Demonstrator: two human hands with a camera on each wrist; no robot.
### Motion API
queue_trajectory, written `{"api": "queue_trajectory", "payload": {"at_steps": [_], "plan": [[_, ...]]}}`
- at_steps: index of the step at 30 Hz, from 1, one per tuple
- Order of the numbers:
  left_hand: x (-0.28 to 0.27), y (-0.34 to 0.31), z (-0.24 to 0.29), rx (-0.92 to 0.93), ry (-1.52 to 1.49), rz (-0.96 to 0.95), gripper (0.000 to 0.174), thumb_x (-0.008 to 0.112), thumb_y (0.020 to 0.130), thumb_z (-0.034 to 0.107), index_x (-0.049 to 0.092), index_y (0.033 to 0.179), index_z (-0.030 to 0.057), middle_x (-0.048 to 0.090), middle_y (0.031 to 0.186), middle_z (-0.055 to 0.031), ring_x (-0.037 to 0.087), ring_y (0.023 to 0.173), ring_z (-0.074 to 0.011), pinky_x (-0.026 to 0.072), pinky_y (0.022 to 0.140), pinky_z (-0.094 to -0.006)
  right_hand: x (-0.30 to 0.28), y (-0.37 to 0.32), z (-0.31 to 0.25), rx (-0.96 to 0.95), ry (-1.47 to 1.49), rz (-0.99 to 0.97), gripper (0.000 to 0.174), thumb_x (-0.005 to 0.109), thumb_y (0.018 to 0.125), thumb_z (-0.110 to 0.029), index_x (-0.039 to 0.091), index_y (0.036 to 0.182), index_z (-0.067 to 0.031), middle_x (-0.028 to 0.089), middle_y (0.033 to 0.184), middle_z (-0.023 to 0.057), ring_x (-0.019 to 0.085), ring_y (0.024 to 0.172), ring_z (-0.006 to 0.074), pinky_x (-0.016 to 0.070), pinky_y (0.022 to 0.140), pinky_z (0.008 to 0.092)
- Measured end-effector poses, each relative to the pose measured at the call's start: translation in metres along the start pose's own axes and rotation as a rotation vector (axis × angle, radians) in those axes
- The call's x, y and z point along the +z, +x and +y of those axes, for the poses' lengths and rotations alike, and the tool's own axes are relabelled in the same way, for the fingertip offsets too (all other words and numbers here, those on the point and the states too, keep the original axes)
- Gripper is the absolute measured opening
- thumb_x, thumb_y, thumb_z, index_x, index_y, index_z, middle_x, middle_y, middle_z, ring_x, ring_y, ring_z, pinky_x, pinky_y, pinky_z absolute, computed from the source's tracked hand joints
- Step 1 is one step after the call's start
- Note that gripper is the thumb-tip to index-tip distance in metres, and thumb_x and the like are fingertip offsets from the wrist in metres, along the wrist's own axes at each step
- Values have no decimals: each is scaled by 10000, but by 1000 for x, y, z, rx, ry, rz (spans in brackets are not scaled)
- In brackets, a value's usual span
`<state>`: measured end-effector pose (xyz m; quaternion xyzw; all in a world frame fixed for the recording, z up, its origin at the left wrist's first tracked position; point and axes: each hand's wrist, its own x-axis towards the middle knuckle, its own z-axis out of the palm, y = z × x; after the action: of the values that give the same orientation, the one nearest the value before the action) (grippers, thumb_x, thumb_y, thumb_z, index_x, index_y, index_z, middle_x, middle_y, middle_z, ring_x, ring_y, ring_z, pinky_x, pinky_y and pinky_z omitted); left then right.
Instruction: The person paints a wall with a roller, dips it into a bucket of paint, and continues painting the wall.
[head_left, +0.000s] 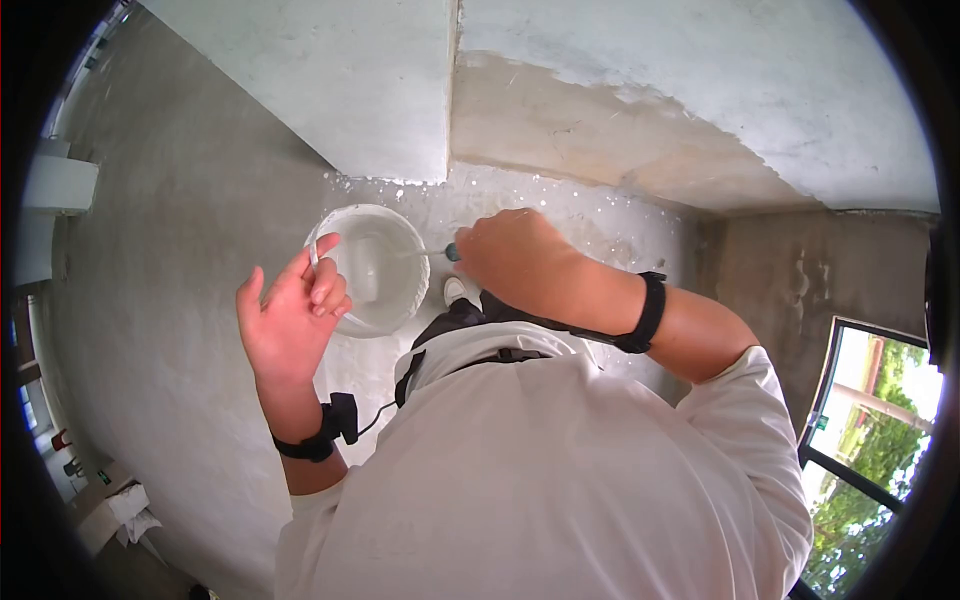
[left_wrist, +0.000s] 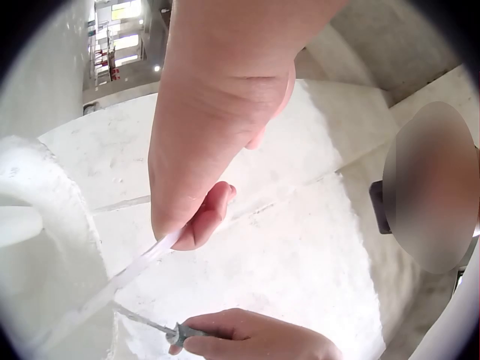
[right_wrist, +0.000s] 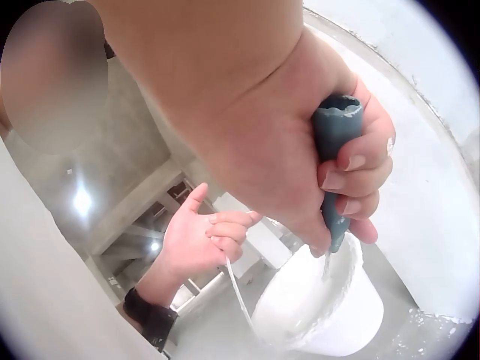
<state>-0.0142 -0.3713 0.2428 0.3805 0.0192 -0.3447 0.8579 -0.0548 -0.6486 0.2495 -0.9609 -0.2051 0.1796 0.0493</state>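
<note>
My left hand (head_left: 292, 325) hooks its curled fingers round the thin white bail handle (right_wrist: 238, 291) of a white bucket (right_wrist: 358, 313), thumb sticking out. Pale, wet-looking paint coats the bucket's inside, and its rim is crusted. With my right hand (head_left: 515, 262) I grip the dark blue-grey grip of a paint roller (right_wrist: 339, 136). Its thin metal rod reaches over the rim into the bucket. A white rounded end, apparently the roller's sleeve (left_wrist: 19, 225), shows inside the bucket in the left wrist view.
Ahead stands a wall (head_left: 640, 130), white above with a ragged edge over bare grey-brown plaster. A white wall corner (head_left: 390, 100) juts out beside the bucket. White spatters dot the concrete floor (head_left: 180, 260). A window (head_left: 870, 430) is at the right.
</note>
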Motion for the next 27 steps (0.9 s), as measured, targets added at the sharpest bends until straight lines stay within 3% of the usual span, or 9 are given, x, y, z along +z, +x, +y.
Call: {"api": "queue_trajectory", "payload": {"at_steps": [1, 5, 8, 11, 13, 20, 27], "plan": [[0, 0, 1, 1, 0, 2, 851, 353, 934, 579, 342, 1405, -130, 360, 794, -14, 300, 680, -127, 285, 668, -282, -6, -5, 5, 38, -1, -92, 302, 620, 940, -324, 614, 832, -42, 636, 652, 103, 673, 646, 288, 516, 563, 358], [0, 0, 4, 3, -3, 7, 859, 365, 929, 580, 339, 1401, -137, 359, 789, -15, 302, 676, -126, 288, 666, -284, -34, -38, 10, 6, -56, -33, 308, 611, 946, -343, 607, 835, -56, 627, 639, 91, 666, 620, 273, 499, 533, 355], [2, 2, 6, 7, -13, -4, 852, 373, 928, 570, 337, 1399, -139, 359, 788, -16, 305, 676, -126, 290, 667, -285, -48, -45, 6, 72, -161, -111, 316, 596, 959, -355, 600, 844, -61, 621, 629, 81, 660, 602, 262, 486, 515, 355], [1, 3, 6, 6, -12, -23, 845, 379, 927, 560, 334, 1400, -138, 358, 790, -18, 307, 676, -127, 292, 668, -285, -24, -48, 14, 106, -123, -37, 313, 591, 963, -367, 591, 869, -69, 622, 623, 76, 651, 588, 263, 488, 513, 362], [0, 3, 5, 11, -14, -20, 842, 381, 926, 557, 333, 1400, -138, 358, 791, -19, 307, 677, -127, 293, 668, -285, -3, -53, 20, 108, -35, 111, 345, 601, 949, -399, 586, 854, -67, 601, 582, 83, 649, 559, 270, 493, 508, 351], [-3, 4, 8, 8, -29, -34, 837, 393, 924, 557, 343, 1388, -137, 351, 790, -18, 306, 677, -122, 291, 670, -285, 30, -49, 18, 112, 175, 181, 344, 595, 948, -409, 582, 906, -68, 626, 613, 111, 652, 578, 310, 512, 537, 402], [-3, 4, 11, -5, -105, -36, 792, 395, 915, 544, 395, 1349, -118, 375, 776, -16, 314, 681, -124, 277, 672, -282, 54, -45, 36, 142, 320, 160, 303, 597, 951, -372, 617, 1004, -74, 686, 762, 112, 669, 713, 326, 528, 627, 422]]}}
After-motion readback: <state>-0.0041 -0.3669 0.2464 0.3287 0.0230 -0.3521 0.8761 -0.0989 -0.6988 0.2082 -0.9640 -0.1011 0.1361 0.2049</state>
